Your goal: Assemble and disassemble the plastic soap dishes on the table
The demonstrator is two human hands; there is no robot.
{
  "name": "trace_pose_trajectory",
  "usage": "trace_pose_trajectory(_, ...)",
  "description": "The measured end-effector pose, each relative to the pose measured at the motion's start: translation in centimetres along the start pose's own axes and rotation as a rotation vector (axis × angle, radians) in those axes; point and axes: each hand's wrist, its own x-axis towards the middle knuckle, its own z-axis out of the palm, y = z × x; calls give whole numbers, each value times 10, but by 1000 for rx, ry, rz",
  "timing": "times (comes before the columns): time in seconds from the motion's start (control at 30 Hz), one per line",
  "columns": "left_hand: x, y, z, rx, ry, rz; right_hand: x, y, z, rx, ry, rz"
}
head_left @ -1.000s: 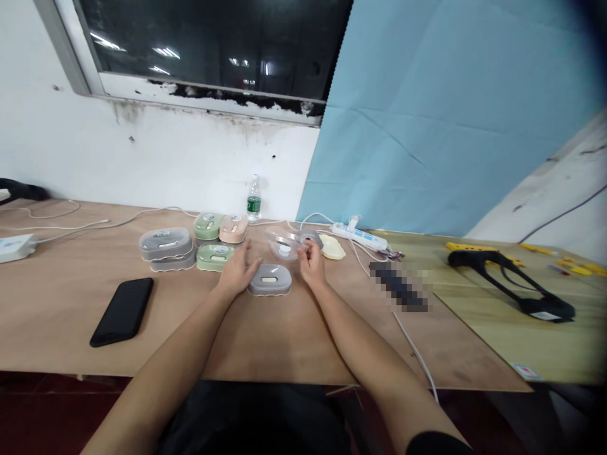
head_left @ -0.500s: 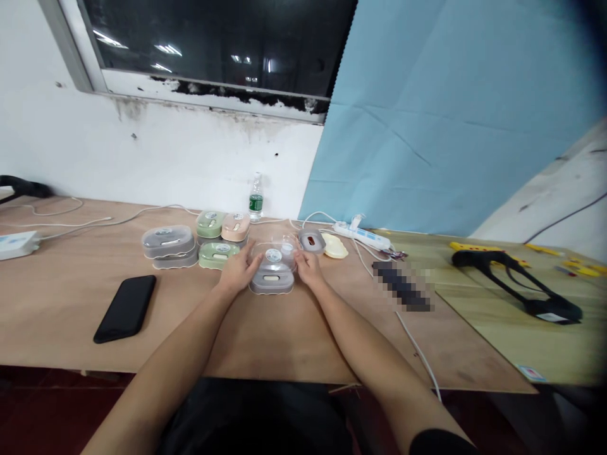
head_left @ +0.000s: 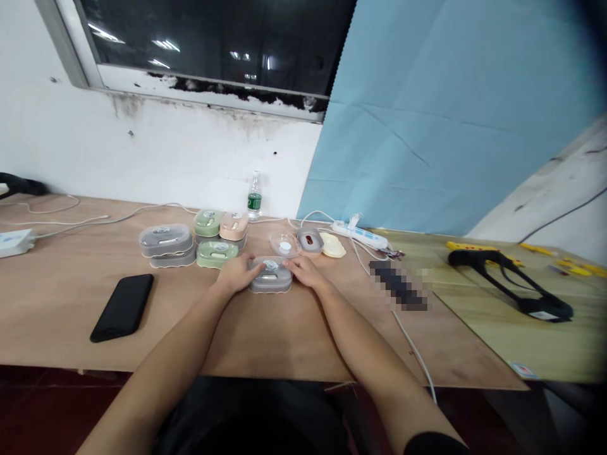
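A grey soap box [head_left: 270, 282] with a clear, stickered lid stands on the table in front of me. My left hand [head_left: 235, 273] grips its left end, thumb on top of the lid. My right hand [head_left: 304, 272] holds the right end the same way. Behind it lie a loose clear lid [head_left: 284, 246], an uncovered grey box part [head_left: 310, 241] and a cream tray [head_left: 333, 246]. To the left are a green soap box [head_left: 217, 253], another green box [head_left: 207, 222], a pink box [head_left: 233, 225] and stacked grey boxes [head_left: 167, 240].
A black phone [head_left: 122, 308] lies at the left front. A water bottle [head_left: 255, 196] stands by the wall. A power strip [head_left: 359, 234] with white cables is behind on the right. A black strap-like frame [head_left: 509, 281] and yellow pieces [head_left: 576, 267] lie farther right.
The clear lid, tilted up between my hands before, now sits down on the grey soap box. Both hands have lowered with it.
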Motion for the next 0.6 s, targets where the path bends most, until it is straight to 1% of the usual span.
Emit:
trace_pose_trajectory(0.27, 0, -2, 0, -13, -42, 14, 3, 6, 0, 26, -81, 16)
trace_pose_trajectory(0.43, -2, -1, -3, 17, -69, 25, 6, 12, 2, 21, -47, 14)
trace_pose_trajectory(0.6, -4, 0, -5, 68, -60, 59, 6, 12, 3, 71, -32, 8)
